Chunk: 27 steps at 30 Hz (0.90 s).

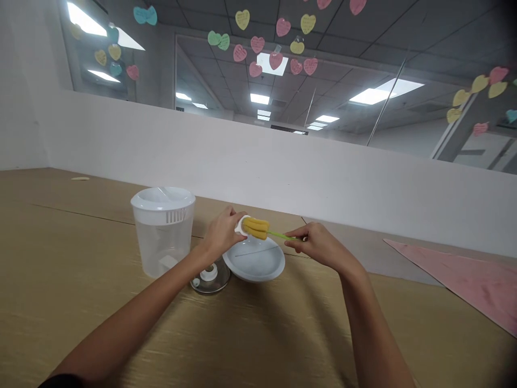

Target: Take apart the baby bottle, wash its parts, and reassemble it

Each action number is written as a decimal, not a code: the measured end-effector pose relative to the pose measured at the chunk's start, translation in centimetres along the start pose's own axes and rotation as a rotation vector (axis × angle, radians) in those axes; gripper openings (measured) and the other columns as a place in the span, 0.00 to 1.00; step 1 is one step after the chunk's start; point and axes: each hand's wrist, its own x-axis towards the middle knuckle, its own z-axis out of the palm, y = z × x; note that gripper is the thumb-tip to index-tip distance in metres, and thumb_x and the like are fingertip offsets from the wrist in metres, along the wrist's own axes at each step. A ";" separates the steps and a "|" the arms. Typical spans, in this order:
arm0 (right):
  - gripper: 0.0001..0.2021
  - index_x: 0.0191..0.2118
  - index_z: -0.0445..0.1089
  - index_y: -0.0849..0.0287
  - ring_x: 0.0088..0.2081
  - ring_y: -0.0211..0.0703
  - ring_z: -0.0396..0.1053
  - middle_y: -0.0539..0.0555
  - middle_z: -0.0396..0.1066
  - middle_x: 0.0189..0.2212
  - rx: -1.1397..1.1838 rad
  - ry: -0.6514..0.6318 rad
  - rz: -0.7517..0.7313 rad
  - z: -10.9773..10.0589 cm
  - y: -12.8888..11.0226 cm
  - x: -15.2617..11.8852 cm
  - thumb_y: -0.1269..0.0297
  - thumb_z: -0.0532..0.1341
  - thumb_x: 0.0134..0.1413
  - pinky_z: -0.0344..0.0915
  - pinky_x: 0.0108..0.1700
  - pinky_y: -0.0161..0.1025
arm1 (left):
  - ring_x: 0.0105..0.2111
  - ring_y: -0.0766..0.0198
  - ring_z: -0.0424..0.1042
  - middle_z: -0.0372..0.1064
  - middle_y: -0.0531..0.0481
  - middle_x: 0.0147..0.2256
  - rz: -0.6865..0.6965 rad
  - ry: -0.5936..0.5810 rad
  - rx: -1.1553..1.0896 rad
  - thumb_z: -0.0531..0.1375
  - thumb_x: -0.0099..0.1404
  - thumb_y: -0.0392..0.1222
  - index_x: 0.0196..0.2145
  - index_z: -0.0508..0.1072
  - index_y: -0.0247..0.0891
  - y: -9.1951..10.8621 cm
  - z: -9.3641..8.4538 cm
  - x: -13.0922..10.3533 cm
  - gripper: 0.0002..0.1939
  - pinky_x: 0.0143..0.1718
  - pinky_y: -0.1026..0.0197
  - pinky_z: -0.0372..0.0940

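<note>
My left hand [223, 233] is closed around a small white round part [239, 226], whose exact kind I cannot make out. Against that part's mouth rests the yellow sponge head of a bottle brush [256, 228]; how far it reaches inside is hidden. The brush's thin green handle is pinched between the fingers of my right hand [315, 243]. Both hands are above a white bowl [254, 264]. Left of the bowl, under my left wrist, lies a round metal-looking lid or base [218, 283] bearing a white ring [209, 273].
A translucent white bucket-like container [163, 231] with a white lid stands to the left, close to my left forearm. A pink cloth [464, 280] lies at the right. Behind the brown table [81, 302] rises a white wall [283, 167] under windows with heart-shaped notes.
</note>
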 end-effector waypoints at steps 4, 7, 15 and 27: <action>0.13 0.26 0.75 0.59 0.20 0.33 0.48 0.46 0.58 0.16 -0.037 -0.045 -0.016 0.4 -0.2 0.1 0.60 0.55 0.47 0.45 0.22 0.32 | 0.39 0.59 0.67 0.61 0.48 0.42 0.043 -0.059 0.152 0.60 0.56 0.40 0.49 0.64 0.45 1.7 -0.1 -0.6 0.22 0.36 0.62 0.61; 0.13 0.22 0.72 0.60 0.20 0.32 0.44 0.46 0.52 0.16 -0.073 -0.048 -0.056 1.2 -0.6 0.4 0.61 0.54 0.48 0.43 0.22 0.33 | 0.41 0.58 0.66 0.61 0.47 0.43 0.060 -0.082 0.224 0.58 0.57 0.37 0.48 0.64 0.45 2.3 -0.2 -0.9 0.20 0.37 0.62 0.61; 0.14 0.18 0.66 0.60 0.20 0.33 0.45 0.46 0.51 0.15 -0.173 0.024 -0.117 3.1 -2.0 0.9 0.64 0.53 0.51 0.42 0.23 0.34 | 0.38 0.58 0.66 0.61 0.48 0.41 0.067 -0.040 0.245 0.58 0.58 0.42 0.46 0.64 0.45 2.4 0.1 -1.1 0.17 0.32 0.62 0.60; 0.17 0.18 0.65 0.60 0.20 0.32 0.43 0.46 0.49 0.15 -0.142 -0.010 -0.091 2.8 -1.6 1.0 0.61 0.52 0.53 0.41 0.23 0.33 | 0.39 0.59 0.66 0.61 0.48 0.41 -0.018 -0.082 0.203 0.59 0.58 0.43 0.46 0.66 0.47 1.6 -0.1 -0.2 0.17 0.32 0.63 0.59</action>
